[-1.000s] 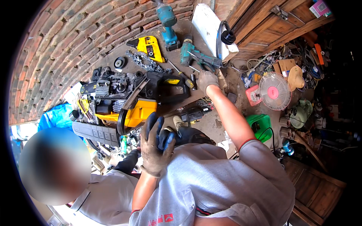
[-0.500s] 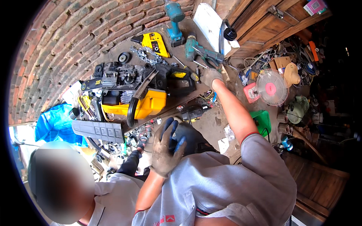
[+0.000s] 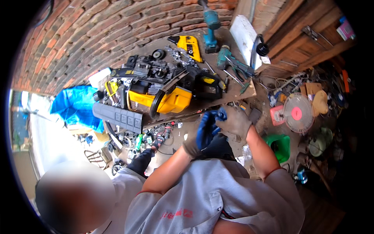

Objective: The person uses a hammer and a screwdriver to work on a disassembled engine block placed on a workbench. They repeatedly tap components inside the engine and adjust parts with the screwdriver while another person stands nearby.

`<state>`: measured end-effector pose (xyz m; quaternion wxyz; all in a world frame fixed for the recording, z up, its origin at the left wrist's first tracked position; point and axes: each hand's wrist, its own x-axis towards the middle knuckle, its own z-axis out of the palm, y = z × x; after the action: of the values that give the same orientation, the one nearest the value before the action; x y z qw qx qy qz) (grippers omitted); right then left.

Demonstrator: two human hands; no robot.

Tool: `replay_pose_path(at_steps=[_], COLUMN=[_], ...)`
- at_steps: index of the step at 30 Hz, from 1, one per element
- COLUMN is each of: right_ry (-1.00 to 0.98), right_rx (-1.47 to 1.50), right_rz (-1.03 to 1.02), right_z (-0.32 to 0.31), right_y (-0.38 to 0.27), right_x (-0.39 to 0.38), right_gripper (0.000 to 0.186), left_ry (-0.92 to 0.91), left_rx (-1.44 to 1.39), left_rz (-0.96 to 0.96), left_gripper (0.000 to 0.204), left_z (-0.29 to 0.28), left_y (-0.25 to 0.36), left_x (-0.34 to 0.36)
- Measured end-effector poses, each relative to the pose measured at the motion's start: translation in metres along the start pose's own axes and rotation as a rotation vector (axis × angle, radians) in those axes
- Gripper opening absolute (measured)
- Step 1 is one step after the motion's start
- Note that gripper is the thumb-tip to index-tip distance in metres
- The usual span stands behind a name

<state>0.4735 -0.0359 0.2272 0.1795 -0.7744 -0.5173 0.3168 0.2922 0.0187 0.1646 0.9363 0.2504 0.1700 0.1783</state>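
Note:
My left hand (image 3: 204,134), in a blue and grey glove, and my right hand (image 3: 235,121), in a grey glove, meet in front of my body below the bench edge. Both have curled fingers touching at the tips; what is between them, if anything, is hidden. Beyond them on the bench (image 3: 244,97) lie a partly dismantled black and yellow chainsaw (image 3: 171,101), a loose yellow cover (image 3: 189,46), a chain (image 3: 179,56), two teal power tools (image 3: 211,21), screwdrivers (image 3: 224,82) and a grey bar cover (image 3: 117,116).
A co-worker (image 3: 124,187) is at my lower left, near a blue tarp (image 3: 78,105). A brick wall (image 3: 97,39) backs the bench. At right are a wooden door (image 3: 311,39), a pink fan (image 3: 297,113), a green container (image 3: 276,146) and cluttered parts.
My right hand has left the screwdrivers on the bench and come down to my left hand, which has risen to meet it. The view has shifted, so the bench appears further right.

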Motion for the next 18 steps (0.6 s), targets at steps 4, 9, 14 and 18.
replay_pose_path(at_steps=[4,9,14,18], right_ry=[0.016,-0.054,-0.238,-0.304], right_rx=[0.002,0.052,0.164,0.141], right_rz=[-0.039,-0.271,-0.348,-0.539], right_z=[0.007,-0.002,-0.002,0.003], right_y=[0.024,0.052,0.063,0.047], right_x=[-0.016,-0.031,-0.036,-0.025], right_gripper=[0.037,0.034,0.031,0.036], left_ry=[-0.024,0.035,0.354,0.425], left_rx=[-0.012,-0.111,-0.169,-0.093], left_rz=[0.005,0.098,0.087,0.153], left_gripper=[0.030,0.031,0.030,0.030], left_z=[0.000,0.020,0.030,0.019], left_y=[-0.031,-0.062,-0.082,-0.072], left_x=[0.024,0.020,-0.008,-0.029])
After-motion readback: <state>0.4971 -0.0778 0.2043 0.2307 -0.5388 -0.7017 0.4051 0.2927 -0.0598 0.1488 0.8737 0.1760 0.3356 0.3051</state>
